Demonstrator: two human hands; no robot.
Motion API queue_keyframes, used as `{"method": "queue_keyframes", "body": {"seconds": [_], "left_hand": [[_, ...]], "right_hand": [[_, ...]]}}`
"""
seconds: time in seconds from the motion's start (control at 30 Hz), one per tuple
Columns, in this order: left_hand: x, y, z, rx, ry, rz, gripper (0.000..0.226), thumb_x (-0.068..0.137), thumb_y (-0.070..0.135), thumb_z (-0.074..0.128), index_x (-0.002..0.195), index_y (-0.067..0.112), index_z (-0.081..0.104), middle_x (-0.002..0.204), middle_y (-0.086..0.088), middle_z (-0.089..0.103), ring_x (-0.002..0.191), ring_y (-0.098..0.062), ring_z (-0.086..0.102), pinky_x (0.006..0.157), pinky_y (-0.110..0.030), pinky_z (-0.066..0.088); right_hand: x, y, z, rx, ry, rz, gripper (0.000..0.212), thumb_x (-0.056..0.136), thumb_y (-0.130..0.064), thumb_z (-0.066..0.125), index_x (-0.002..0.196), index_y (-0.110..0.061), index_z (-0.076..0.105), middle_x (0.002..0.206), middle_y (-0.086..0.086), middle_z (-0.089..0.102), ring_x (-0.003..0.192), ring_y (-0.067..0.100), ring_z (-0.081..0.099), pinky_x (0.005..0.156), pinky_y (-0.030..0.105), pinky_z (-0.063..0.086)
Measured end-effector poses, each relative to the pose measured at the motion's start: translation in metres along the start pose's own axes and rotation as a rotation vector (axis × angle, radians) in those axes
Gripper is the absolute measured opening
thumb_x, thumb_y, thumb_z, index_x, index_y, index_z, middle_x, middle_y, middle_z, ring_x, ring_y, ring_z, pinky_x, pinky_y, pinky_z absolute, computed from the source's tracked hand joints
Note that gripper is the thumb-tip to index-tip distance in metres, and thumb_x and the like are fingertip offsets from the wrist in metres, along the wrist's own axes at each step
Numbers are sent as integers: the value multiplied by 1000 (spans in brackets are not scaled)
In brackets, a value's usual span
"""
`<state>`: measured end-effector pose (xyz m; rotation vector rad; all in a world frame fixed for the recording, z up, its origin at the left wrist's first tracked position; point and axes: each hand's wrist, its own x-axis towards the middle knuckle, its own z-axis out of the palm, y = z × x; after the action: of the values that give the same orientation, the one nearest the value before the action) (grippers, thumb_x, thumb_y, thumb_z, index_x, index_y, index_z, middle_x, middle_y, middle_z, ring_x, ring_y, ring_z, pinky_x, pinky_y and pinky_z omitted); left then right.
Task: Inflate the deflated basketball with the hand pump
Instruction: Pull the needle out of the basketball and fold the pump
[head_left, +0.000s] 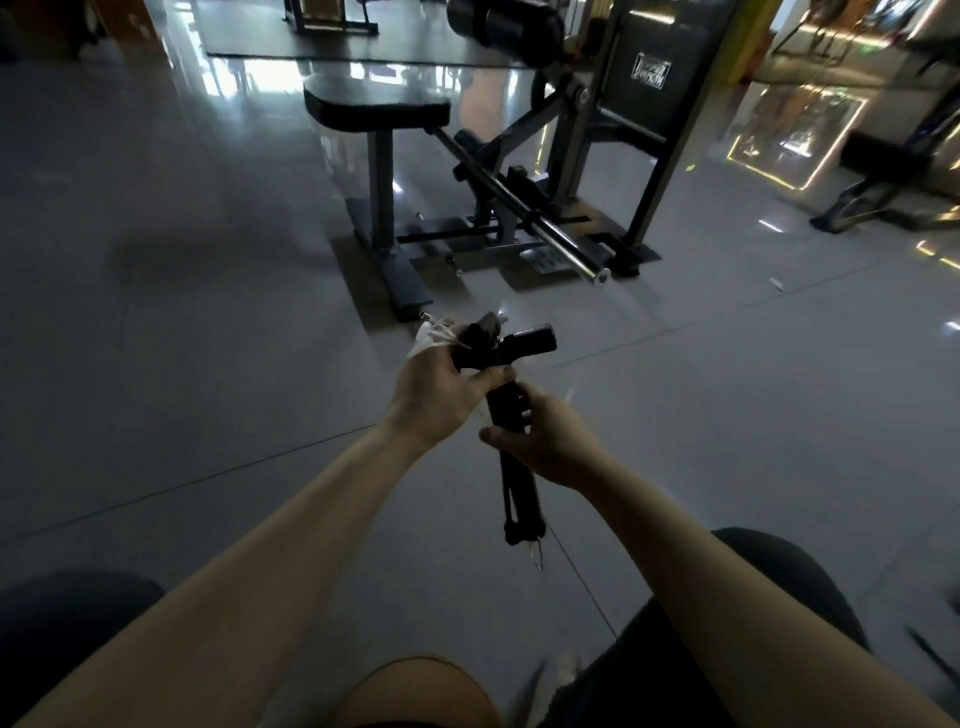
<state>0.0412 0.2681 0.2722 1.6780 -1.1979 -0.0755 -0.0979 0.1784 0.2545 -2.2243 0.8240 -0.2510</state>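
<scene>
I hold a black hand pump (511, 410) in front of me above the floor, its T-handle pointing away and its barrel running down toward me. My left hand (441, 387) grips the handle end, with a small white bag or tie looped over its fingers. My right hand (545, 439) is curled round the middle of the barrel. A thin hose and a metal needle hang at the pump's lower end (535, 551). An orange rounded shape, probably the basketball (421, 693), shows at the bottom edge between my legs.
A black weight bench (379, 106) and a machine with a chrome bar (566, 239) stand ahead on the glossy grey tile floor (182, 312). More gym frames stand at the right (893, 192). My dark-clad knees sit at the lower left and lower right.
</scene>
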Motion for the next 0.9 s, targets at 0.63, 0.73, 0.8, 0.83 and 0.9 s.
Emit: {"method": "queue_keyframes", "body": {"seconds": [0.63, 0.73, 0.8, 0.83, 0.9], "left_hand": [[-19, -70, 262, -133, -906, -374, 85, 93, 46, 65, 159, 34, 13, 153, -5, 37, 130, -21, 47, 109, -44, 41], [-34, -80, 307, 44, -1200, -379, 83, 92, 45, 64, 158, 22, 19, 145, -10, 50, 123, -28, 55, 96, -37, 47], [-40, -83, 316, 101, -1213, -335, 53, 95, 36, 61, 142, 22, 40, 118, -9, 66, 94, -26, 65, 81, -39, 54], [-40, -81, 326, 101, -1199, -310, 40, 96, 33, 59, 133, 22, 45, 106, -7, 67, 84, -24, 64, 76, -41, 55], [-39, -75, 346, 92, -1194, -259, 26, 98, 30, 56, 122, 22, 47, 93, -4, 64, 76, -23, 62, 68, -39, 52]], "right_hand": [[10, 226, -23, 509, 404, 971, 33, 89, -27, 66, 115, -11, 55, 107, 13, 66, 93, 31, 64, 71, 41, 56], [15, 249, -36, 669, 472, 1091, 29, 91, -22, 65, 114, -8, 55, 106, 14, 66, 92, 31, 64, 70, 41, 55], [18, 251, -44, 809, 547, 1097, 24, 91, -20, 64, 109, -6, 55, 106, 16, 65, 93, 32, 65, 70, 42, 58], [14, 258, -51, 881, 626, 1118, 18, 91, -18, 64, 103, -8, 55, 104, 16, 65, 93, 32, 66, 71, 43, 60], [-2, 273, -61, 998, 770, 1187, 14, 88, -14, 65, 93, -11, 53, 99, 15, 65, 92, 31, 67, 74, 47, 61]]}}
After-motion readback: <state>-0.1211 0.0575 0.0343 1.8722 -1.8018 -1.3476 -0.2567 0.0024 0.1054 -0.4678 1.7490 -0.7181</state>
